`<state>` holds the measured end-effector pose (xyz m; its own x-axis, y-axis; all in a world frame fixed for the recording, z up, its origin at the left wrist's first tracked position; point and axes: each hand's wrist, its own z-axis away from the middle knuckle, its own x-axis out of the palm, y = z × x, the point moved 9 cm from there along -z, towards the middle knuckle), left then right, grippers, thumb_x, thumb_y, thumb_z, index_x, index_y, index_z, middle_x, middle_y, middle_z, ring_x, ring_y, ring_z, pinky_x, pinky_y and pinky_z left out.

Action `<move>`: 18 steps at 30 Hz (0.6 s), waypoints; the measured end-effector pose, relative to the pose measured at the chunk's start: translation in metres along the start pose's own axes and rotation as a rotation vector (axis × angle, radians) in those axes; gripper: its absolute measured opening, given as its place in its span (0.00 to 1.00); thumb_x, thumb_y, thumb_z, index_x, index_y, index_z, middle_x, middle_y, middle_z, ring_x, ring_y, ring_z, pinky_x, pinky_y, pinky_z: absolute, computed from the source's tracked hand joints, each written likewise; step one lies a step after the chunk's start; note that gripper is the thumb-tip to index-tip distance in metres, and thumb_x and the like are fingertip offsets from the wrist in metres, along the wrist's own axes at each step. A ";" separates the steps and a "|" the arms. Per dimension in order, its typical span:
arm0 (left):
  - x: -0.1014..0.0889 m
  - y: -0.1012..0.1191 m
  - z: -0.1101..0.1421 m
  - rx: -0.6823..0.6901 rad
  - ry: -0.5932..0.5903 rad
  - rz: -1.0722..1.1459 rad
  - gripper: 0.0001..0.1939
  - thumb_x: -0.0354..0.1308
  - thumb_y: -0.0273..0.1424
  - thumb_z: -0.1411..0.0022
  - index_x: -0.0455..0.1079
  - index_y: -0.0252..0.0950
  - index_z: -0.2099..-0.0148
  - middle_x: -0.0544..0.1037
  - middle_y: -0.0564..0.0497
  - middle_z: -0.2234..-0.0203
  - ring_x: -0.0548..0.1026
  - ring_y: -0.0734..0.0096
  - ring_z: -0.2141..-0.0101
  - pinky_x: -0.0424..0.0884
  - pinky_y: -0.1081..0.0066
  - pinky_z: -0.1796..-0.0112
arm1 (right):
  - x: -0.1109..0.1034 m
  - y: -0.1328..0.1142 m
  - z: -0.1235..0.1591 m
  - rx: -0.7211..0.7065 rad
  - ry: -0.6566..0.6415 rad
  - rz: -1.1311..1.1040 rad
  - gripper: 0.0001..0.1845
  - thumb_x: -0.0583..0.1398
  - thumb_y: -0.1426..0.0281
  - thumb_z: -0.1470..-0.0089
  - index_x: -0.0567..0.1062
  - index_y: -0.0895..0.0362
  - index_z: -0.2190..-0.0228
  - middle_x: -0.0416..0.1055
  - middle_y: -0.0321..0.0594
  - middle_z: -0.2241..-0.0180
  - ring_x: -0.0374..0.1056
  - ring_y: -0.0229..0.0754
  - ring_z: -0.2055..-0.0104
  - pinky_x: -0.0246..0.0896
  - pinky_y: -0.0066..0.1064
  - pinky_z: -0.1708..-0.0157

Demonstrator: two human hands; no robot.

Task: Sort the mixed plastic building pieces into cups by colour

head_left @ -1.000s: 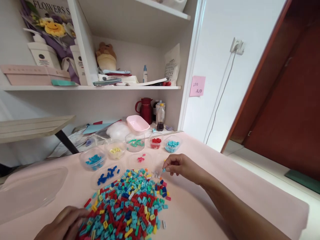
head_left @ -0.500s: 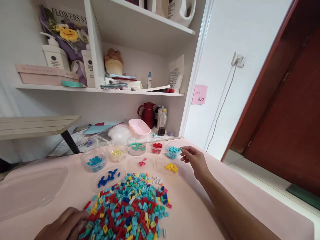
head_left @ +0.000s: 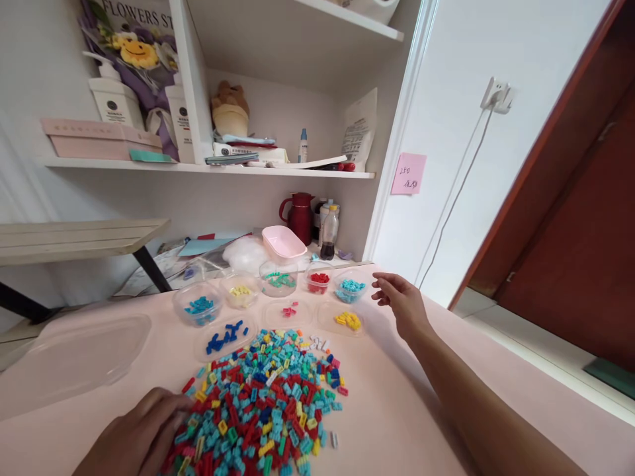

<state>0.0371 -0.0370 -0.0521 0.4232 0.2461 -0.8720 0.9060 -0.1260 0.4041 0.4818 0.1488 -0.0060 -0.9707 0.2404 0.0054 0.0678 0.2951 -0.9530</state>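
A heap of small coloured bricks (head_left: 268, 403) lies on the pink table (head_left: 421, 410). My left hand (head_left: 136, 436) rests at the heap's left edge, fingers curled onto the bricks. My right hand (head_left: 401, 301) hovers just right of the clear cup of light-blue bricks (head_left: 350, 288), fingers apart and holding nothing. Other clear cups hold red bricks (head_left: 318, 280), green bricks (head_left: 278, 279), yellow bricks (head_left: 241, 291) and blue bricks (head_left: 199, 307). Flat lids carry yellow bricks (head_left: 348, 320), pink bricks (head_left: 288, 311) and dark-blue bricks (head_left: 225, 336).
A large clear lid (head_left: 69, 360) lies at the left. Behind the cups are a pink tub (head_left: 284, 242), a red jug (head_left: 300, 217) and bottles (head_left: 329, 228). Shelves (head_left: 208, 168) rise at the back; a wooden bench (head_left: 74, 238) stands left, a door (head_left: 585, 211) right.
My right hand rose from the heap's far edge with a light-blue brick, reached the light-blue cup and now hangs open to its right. The left hand stayed at the heap.
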 end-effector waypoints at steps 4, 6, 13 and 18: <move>-0.005 0.013 -0.001 -0.023 -0.062 -0.049 0.15 0.47 0.40 0.40 0.76 0.49 0.62 0.79 0.54 0.66 0.79 0.69 0.67 0.75 0.73 0.64 | 0.038 -0.019 0.031 0.015 -0.358 0.093 0.16 0.60 0.60 0.50 0.76 0.57 0.63 0.71 0.39 0.71 0.66 0.36 0.75 0.60 0.30 0.75; -0.008 0.017 -0.001 -0.020 -0.064 -0.064 0.15 0.47 0.40 0.40 0.75 0.49 0.61 0.79 0.54 0.65 0.79 0.69 0.65 0.75 0.73 0.64 | 0.065 -0.024 0.057 0.027 -0.610 0.202 0.14 0.59 0.61 0.48 0.77 0.57 0.64 0.70 0.38 0.73 0.66 0.36 0.76 0.59 0.29 0.77; -0.011 0.021 -0.001 -0.003 -0.066 -0.063 0.14 0.48 0.39 0.40 0.75 0.49 0.62 0.80 0.55 0.65 0.79 0.69 0.64 0.75 0.74 0.65 | 0.116 -0.056 0.134 -0.393 -1.028 0.512 0.11 0.62 0.69 0.50 0.78 0.51 0.62 0.69 0.39 0.62 0.67 0.38 0.64 0.62 0.28 0.64; -0.011 0.020 -0.002 -0.007 -0.064 -0.060 0.13 0.49 0.39 0.40 0.75 0.49 0.61 0.80 0.56 0.65 0.79 0.70 0.64 0.74 0.75 0.64 | 0.120 -0.053 0.143 -0.517 -1.023 0.650 0.11 0.59 0.73 0.47 0.77 0.51 0.62 0.69 0.38 0.62 0.67 0.36 0.64 0.60 0.27 0.64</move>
<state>0.0508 -0.0397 -0.0341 0.3671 0.1914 -0.9103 0.9297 -0.1060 0.3527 0.3284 0.0298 0.0014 -0.4473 -0.2646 -0.8543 0.4437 0.7637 -0.4689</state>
